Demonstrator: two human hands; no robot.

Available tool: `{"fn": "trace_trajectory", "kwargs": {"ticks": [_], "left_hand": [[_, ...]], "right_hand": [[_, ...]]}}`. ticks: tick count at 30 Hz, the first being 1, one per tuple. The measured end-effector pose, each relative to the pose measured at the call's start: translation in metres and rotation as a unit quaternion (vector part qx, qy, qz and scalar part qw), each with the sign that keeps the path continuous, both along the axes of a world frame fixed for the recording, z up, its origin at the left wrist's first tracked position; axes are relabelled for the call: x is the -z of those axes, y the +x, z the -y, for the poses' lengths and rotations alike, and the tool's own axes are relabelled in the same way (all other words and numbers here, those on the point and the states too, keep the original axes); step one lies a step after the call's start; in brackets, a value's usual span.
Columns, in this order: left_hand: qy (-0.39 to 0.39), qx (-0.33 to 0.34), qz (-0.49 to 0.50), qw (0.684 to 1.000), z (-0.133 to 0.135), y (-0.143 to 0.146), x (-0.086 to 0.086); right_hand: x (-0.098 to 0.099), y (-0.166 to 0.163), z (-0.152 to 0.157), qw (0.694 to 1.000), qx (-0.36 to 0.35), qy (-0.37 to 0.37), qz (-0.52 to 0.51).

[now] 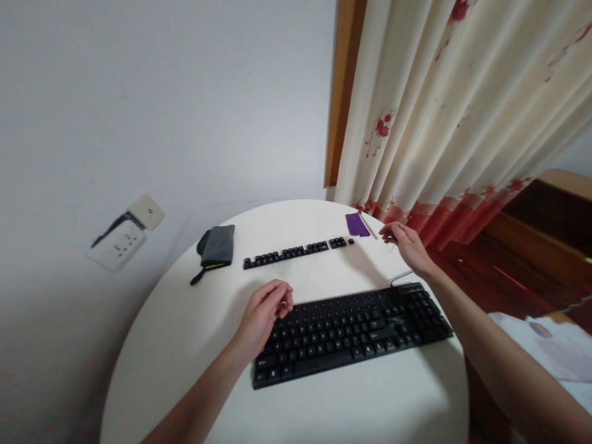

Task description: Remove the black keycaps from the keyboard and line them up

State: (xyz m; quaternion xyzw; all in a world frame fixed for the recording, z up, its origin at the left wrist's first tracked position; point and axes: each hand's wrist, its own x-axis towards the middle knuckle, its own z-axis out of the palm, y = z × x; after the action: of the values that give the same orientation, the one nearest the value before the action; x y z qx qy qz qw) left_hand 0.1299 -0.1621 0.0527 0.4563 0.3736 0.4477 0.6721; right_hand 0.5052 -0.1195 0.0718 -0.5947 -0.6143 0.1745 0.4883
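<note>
A black keyboard [346,330] lies at a slant on the round white table [185,345]. My left hand [268,311] is over its left end, fingers curled together; whatever they hold, if anything, is hidden. Beyond the keyboard's far right corner, my right hand [407,243] is raised with its fingers pinched round a small dark piece, too small to name. Near those fingertips are a purple cloth [356,225] and a thin pale stick [369,226] with a dark end. Loose black keycaps [291,252] form a long row behind the keyboard, with a single keycap [351,241] at its right end.
A grey pouch [218,245] with a black strap rests at the table's left side. The keyboard cable [400,277] leads off to the right. Behind are a white wall [185,111] with a socket [118,245] and a patterned curtain [416,123]. White papers [550,348] lie lower right.
</note>
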Motion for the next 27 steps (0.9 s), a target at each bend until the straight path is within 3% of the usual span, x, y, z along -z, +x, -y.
{"fn": "trace_trajectory", "kwargs": {"ticks": [4,11,18,27], "left_hand": [[-0.005,-0.006,-0.002,1.0,-0.001,0.0,0.002],[-0.007,-0.01,-0.006,1.0,-0.004,0.001,0.007],[-0.006,-0.015,-0.021,1.0,-0.003,0.001,0.009],[-0.003,-0.016,-0.025,1.0,-0.002,0.002,0.006]], "right_hand": [[-0.006,0.007,0.059,0.996,0.09,-0.002,-0.008],[0.021,0.027,0.119,0.987,0.137,-0.068,0.054],[0.037,0.031,0.129,0.986,0.121,-0.09,0.069],[0.034,0.012,0.127,0.978,0.095,-0.117,0.146]]}}
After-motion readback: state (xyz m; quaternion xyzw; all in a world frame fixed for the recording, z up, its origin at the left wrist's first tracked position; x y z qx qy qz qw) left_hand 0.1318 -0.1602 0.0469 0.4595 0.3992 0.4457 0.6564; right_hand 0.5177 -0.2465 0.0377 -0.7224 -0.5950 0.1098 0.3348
